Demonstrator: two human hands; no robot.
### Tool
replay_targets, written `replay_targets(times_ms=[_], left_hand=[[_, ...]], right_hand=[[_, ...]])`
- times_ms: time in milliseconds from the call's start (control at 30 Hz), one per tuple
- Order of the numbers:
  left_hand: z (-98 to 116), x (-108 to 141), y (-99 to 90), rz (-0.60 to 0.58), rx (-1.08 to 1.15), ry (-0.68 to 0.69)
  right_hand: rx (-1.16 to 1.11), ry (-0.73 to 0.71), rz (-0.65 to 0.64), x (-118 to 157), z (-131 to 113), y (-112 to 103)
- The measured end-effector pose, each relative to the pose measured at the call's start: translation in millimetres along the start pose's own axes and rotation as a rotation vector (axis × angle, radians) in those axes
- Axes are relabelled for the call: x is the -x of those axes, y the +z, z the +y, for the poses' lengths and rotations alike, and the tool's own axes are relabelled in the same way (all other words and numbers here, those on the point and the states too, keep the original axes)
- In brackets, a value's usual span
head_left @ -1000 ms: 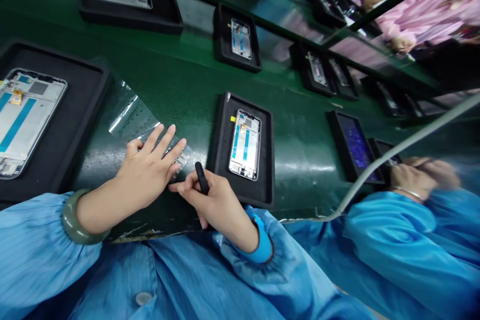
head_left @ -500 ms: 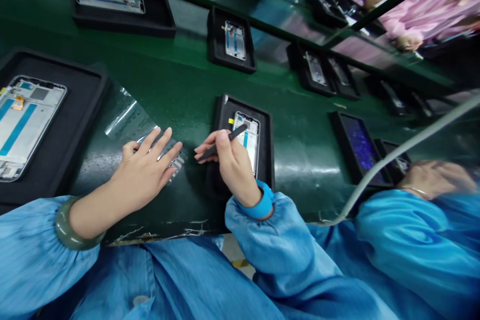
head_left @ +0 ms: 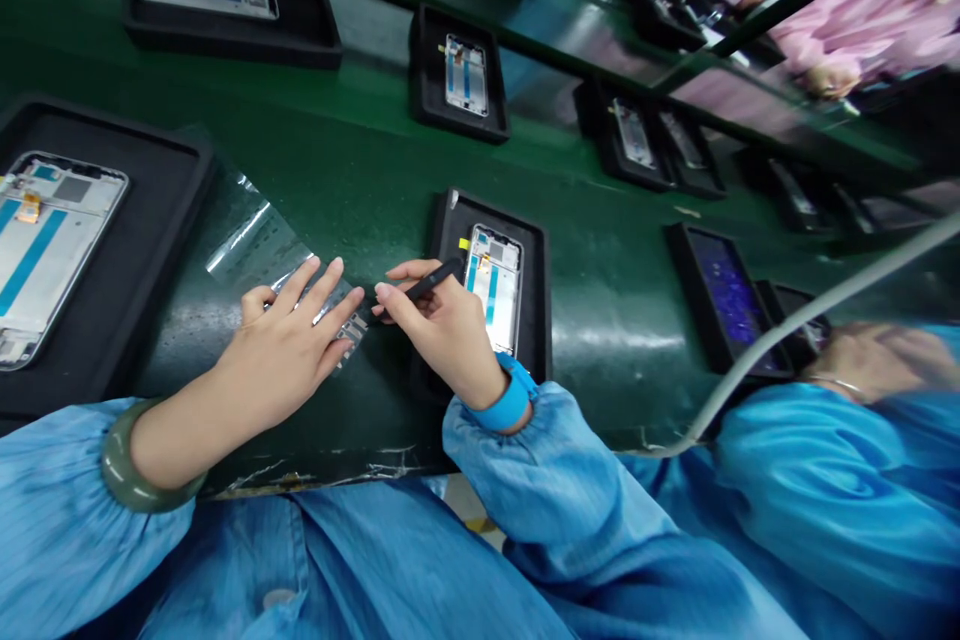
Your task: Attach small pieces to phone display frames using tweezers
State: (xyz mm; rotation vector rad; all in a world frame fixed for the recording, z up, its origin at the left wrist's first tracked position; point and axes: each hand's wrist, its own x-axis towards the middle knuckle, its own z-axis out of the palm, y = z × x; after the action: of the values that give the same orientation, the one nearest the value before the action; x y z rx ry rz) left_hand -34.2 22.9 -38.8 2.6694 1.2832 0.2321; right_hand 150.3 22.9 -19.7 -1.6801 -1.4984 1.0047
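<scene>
My left hand (head_left: 289, 345) lies with its fingers spread on a clear plastic sheet (head_left: 251, 235), pressing it to the table. Small silvery stickers (head_left: 354, 325) show at the sheet's right end, beside the fingertips. Pinched in my right hand (head_left: 446, 330) is a slim black tool that looks like tweezers (head_left: 435, 278); its tip points left at the sheet's right end, and I cannot tell whether it touches. Behind that hand a phone frame (head_left: 502, 295) with blue strips and a yellow tab rests in a black tray (head_left: 536, 270), partly hidden by the hand.
A larger-looking black tray (head_left: 161, 160) with another phone frame (head_left: 56, 240) stands at the left. More trays, such as one at the back (head_left: 480, 125), line the far side. At right are a tray of purple-blue pieces (head_left: 724, 290), a grey cable (head_left: 810, 295) and a co-worker's hand (head_left: 877, 360).
My right hand has moved slightly left and turned, bringing the tweezers' tip closer to the sheet's right end. My left hand stays on the sheet. The view has shifted a little.
</scene>
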Motion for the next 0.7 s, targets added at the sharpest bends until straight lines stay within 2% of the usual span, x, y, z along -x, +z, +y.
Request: replay_targets(times_ms=[100, 267, 333, 467, 600, 700], left_hand=[[0.6, -0.5, -0.7, -0.011, -0.004, -0.008], [1.4, -0.6, -2.1, -0.024, 0.005, -0.035], [0.6, -0.6, -1.8, -0.021, 0.018, -0.038], [-2.1, -0.7, -0.5, -0.006, 0.053, -0.031], [-3.2, -0.9, -0.5, -0.005, 0.066, -0.023], [-3.1, -0.8, -0.7, -0.015, 0.04, -0.027]], right_hand=[[-0.073, 0.043, -0.006, -2.3, -3.2, 1.6], [-0.359, 0.188, -0.059, -10.4, -17.2, 2.0], [-0.371, 0.196, -0.045, -12.4, -20.5, 1.2], [-0.172, 0.067, 0.022, -8.8, -15.7, 0.7], [0.103, -0.04, 0.03, -1.6, -9.7, 2.8], [0.192, -0.091, 0.034, 0.2, -12.1, 4.6]])
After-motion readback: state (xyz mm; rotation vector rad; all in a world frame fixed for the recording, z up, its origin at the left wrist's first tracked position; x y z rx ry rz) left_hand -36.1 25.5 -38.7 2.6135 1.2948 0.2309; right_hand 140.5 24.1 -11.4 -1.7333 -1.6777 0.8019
